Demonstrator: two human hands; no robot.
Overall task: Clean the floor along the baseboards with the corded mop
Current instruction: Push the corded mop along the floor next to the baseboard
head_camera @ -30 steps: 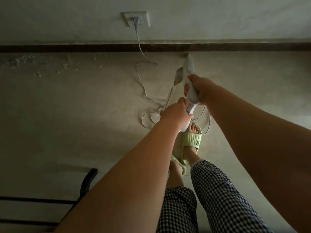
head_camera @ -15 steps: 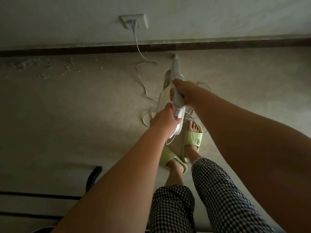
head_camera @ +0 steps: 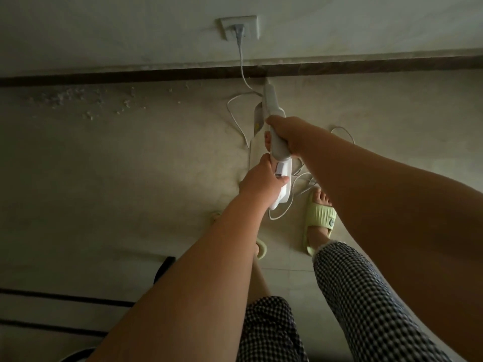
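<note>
Gripping the mop handle (head_camera: 277, 146), right hand (head_camera: 290, 134) fingers curled above, left hand (head_camera: 258, 182) wrapped below

I count one corded mop (head_camera: 277, 142), one white cord (head_camera: 241, 66), one wall socket (head_camera: 239, 27), one dark baseboard (head_camera: 130, 75), two green slippers (head_camera: 320, 218), and two hands: left hand (head_camera: 257, 182), right hand (head_camera: 290, 134).

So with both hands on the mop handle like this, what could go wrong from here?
The loose cord loops on the floor right by the right sandal, so a step could snag it and trip the person. A pull might also tug the plug from the wall outlet. The left hand and right hand hold the mop handle near the baseboard, which it could knock.
</note>
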